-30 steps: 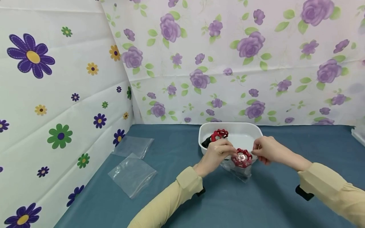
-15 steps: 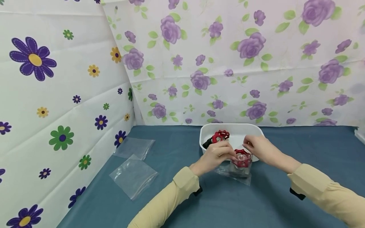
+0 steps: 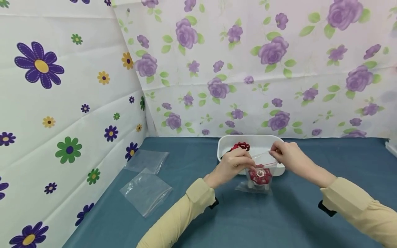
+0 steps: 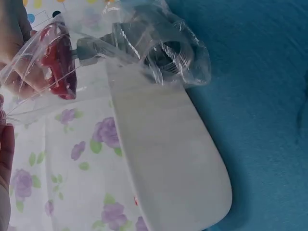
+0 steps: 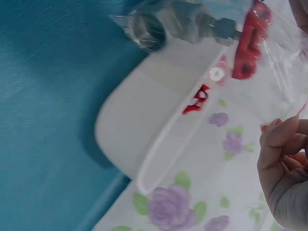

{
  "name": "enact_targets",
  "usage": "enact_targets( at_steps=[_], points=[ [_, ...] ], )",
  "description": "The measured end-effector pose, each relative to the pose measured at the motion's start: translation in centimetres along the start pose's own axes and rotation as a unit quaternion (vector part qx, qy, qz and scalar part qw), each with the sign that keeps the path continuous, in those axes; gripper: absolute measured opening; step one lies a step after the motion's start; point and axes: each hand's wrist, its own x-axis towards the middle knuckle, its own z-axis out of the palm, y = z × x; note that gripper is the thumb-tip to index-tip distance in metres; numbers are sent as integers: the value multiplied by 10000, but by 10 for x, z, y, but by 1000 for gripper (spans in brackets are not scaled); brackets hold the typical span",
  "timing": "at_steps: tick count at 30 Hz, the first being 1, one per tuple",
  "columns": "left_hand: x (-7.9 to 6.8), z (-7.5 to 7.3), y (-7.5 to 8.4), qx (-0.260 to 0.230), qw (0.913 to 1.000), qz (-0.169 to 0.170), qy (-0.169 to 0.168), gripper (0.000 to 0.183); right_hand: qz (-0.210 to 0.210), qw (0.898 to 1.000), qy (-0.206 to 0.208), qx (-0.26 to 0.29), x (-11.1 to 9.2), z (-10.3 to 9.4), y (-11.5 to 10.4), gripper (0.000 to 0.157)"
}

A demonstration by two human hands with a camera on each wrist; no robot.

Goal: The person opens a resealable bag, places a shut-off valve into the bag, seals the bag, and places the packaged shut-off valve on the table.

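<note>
pinching the near-side rim of a clear bag (image 3: 264, 159), the left hand (image 3: 233, 166) holds with thumb and fingertips closed on the film, in front of the white tub (image 3: 277, 171). the right hand (image 3: 286, 154), its fingers likewise curled and pinched closed, grips the opposite corner of the bag's mouth at the tub's front right, so that a red-lined edge is stretched between the two. within the bag, just before the tub's near wall, a valve (image 3: 260, 176) stands with its red handwheel uppermost and its grey threaded body below; whether bag and wall touch cannot be told. inside the tub, toward its left end, a second red handwheel (image 3: 242, 146) is partly hidden by the left hand. well to the left of the tub, two flat clear bags (image 3: 145, 193) lie on the blue cloth (image 3: 248, 224). behind the tub hangs a purple-flowered curtain (image 3: 198, 65).
</note>
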Motion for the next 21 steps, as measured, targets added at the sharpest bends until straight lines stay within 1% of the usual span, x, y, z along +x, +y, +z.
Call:
enact_targets(
  at_steps=[3, 6, 10, 15, 18, 21],
  points=[
    [2, -3, 2, -63, 10000, -18, 32, 10, 156, 9997, -150, 110, 0, -7, -6, 7],
    [4, -5, 5, -88, 9999, 7, 53, 11, 157, 9993, -292, 150, 0, -13, -11, 8],
    [7, -5, 9, -56, 9999, 89, 115, 11, -14, 9992, -394, 27, 1, -19, -14, 7],
    [11, -5, 12, 76, 9997, 162, 140, 11, -177, 9990, -398, -110, -2, -25, -13, 7],
    [11, -5, 12, 235, 9995, 166, 87, 10, -136, 9989, -439, -108, -4, -27, -13, 7],
    [11, -6, 10, 381, 9992, 141, -59, 8, -76, 9989, -459, -88, -6, -29, -11, 7]
  ],
)
